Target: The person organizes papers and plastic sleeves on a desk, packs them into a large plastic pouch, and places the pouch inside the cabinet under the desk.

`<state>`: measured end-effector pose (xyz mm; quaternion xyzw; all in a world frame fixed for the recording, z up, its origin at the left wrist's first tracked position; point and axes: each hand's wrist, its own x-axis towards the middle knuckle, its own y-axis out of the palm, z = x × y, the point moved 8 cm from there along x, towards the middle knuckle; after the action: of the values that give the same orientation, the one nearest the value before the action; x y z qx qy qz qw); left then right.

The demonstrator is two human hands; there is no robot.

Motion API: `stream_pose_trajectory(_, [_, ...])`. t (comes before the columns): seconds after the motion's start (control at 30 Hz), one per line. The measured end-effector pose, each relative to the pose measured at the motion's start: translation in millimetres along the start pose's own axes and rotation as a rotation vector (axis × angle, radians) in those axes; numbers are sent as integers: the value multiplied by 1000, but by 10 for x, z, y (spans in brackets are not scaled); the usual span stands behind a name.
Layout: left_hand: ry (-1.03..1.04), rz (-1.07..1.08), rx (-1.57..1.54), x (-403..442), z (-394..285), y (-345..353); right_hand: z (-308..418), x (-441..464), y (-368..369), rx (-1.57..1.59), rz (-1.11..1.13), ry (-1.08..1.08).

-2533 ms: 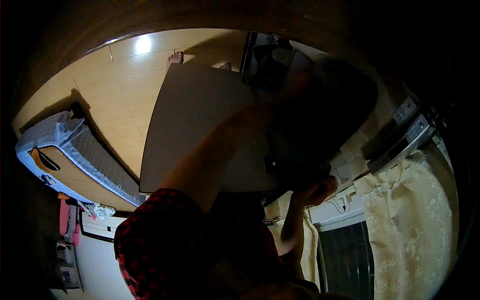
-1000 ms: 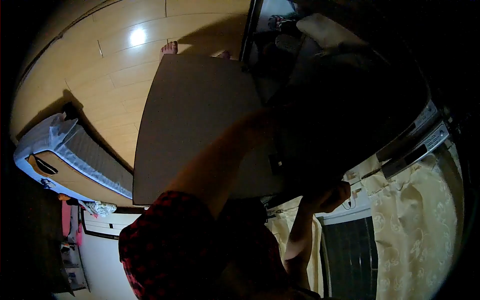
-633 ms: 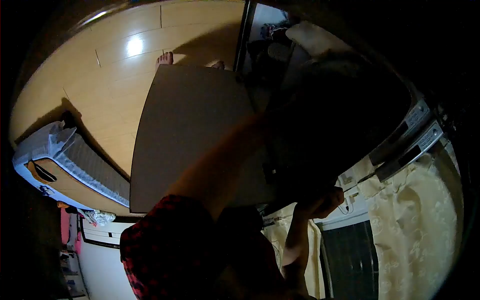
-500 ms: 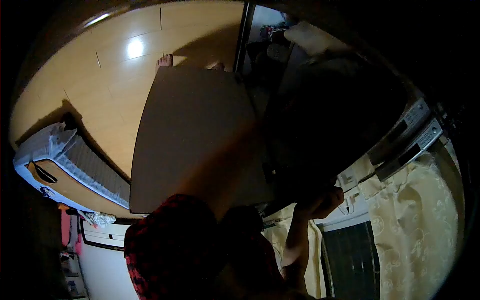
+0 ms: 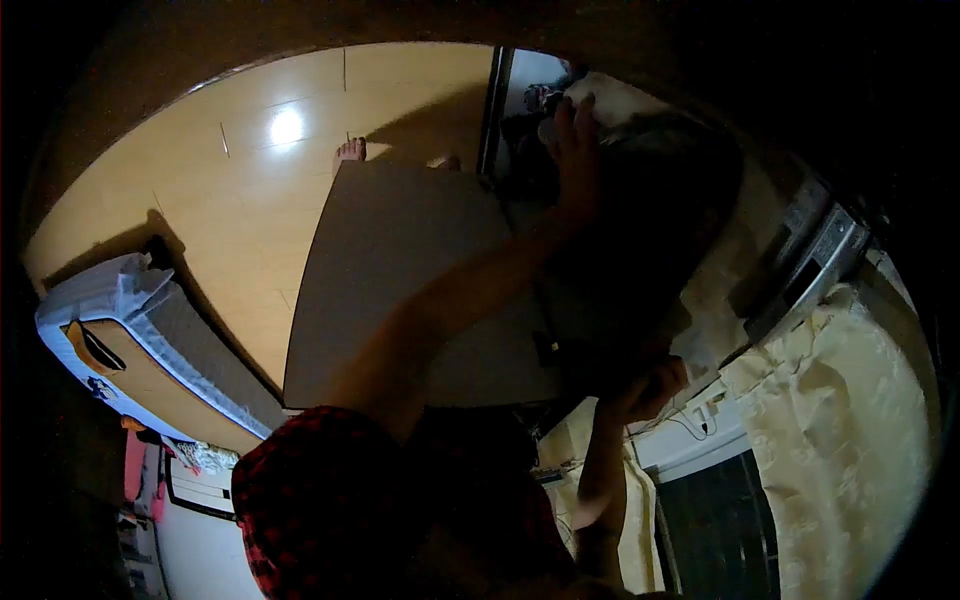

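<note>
My left hand [image 5: 575,150] reaches across with stretched fingers over a very dark shape [image 5: 650,220], too dim to identify. Whether the hand touches it, I cannot tell. Below, my right hand [image 5: 650,390] has curled fingers at the lower edge of that shape; what they hold, if anything, is lost in shadow. Under my left forearm spreads a flat dark grey-brown panel [image 5: 390,270]. A small metallic fitting [image 5: 550,348] shows near its right edge. Bare toes [image 5: 350,150] stick out past its far edge.
A plastic-wrapped box-like package [image 5: 160,340] lies on the wooden floor [image 5: 240,200] at left. Cream patterned curtains [image 5: 850,400] hang at lower right beside a dark window-like pane [image 5: 715,520]. Grey devices [image 5: 815,260] stand at right, with a thin cable [image 5: 690,430] nearby.
My left hand, hidden in darkness before, now shows with fingers extended, farther up the view. My right hand stays near the same spot. The whole view has shifted slightly.
</note>
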<state>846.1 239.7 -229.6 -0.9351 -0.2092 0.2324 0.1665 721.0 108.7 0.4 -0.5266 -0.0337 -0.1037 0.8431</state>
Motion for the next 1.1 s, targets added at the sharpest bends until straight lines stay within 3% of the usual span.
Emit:
stream_pose_trajectory(0.07, [284,-175,-362,194,-348,-166,-29,-13,-13,-29,-30,0])
stream_pose_trajectory(0.1, [325,-188,-385,202,-379,-185,-33,-7,-35,-62,-46,3])
stream_pose_trajectory(0.5, [158,271,-249,324,-272,150,-75,-57,-63,-71,-29,-6])
stream_pose_trajectory(0.6, [59,509,-98,169,27,-93,-28,-66,-71,-146,-37,-26])
stream_pose_trajectory(0.7, [-180,748,170,34,609,-791,35,13,-40,-108,-17,-49])
stream_pose_trajectory(0.77, [295,662,323,45,1095,-1579,47,18,-31,-61,-22,-32])
stream_pose_trajectory(0.8, [410,646,706,-27,1321,-2038,43,17,-21,-18,-13,-27])
stream_pose_trajectory(0.83, [345,547,473,-176,1287,-2538,30,22,-37,-8,-35,-26])
stream_pose_trajectory(0.87, [40,648,567,-372,1692,-2922,19,28,-29,10,-37,-43])
stream_pose_trajectory(0.9, [-43,688,671,-579,1811,-3233,29,35,-16,28,-41,-59])
stream_pose_trajectory(0.93, [108,590,618,-846,2282,-3543,60,41,-23,36,-69,-56])
stream_pose_trajectory(1.0, [-869,620,-45,-1227,1702,-3636,72,37,-37,66,-74,27])
stream_pose_trajectory(1.07, [-937,474,-193,-1297,1292,-3701,78,11,-51,20,-116,-40])
stream_pose_trajectory(1.1, [-938,587,-583,-1299,1536,-3598,90,25,-48,-28,-119,-112])
